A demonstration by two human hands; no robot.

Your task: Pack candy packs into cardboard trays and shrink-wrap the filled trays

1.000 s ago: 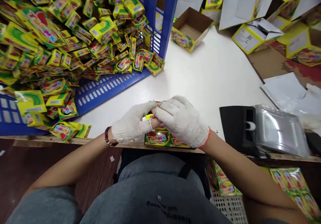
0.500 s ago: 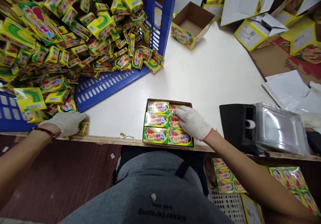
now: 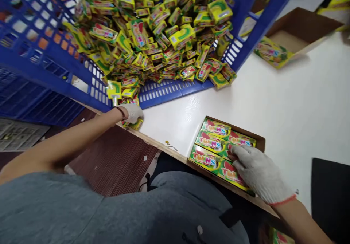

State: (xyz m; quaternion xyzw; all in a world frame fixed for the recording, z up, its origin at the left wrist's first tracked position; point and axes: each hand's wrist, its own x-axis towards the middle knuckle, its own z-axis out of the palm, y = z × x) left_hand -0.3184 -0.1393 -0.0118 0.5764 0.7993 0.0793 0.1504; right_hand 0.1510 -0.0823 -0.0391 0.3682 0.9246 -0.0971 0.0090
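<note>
An open carton point(image 3: 261, 142) at the table's front edge holds several green and yellow TWINS packs point(image 3: 205, 158) lying flat. My right hand point(image 3: 254, 169), in a white glove, rests over the carton's right side, its bent fingers touching the packs. My left hand point(image 3: 132, 113), also gloved, is at the front edge by the mouth of a blue crate point(image 3: 175, 93), above some small yellow packs point(image 3: 136, 124); its fingers curl down and what they hold, if anything, is hidden. Many small packs point(image 3: 182, 36) are heaped in the tipped crate.
An empty TWINS carton point(image 3: 276, 54) stands on the white table point(image 3: 287, 102) at the upper right. A black object point(image 3: 330, 196) lies at the right edge. More blue crates point(image 3: 35, 91) are at the left, beyond the table.
The view has swung left, so the crate and carton appear further right. My right hand has shifted toward the near right part of the carton. My left hand remains near the crate's mouth.
</note>
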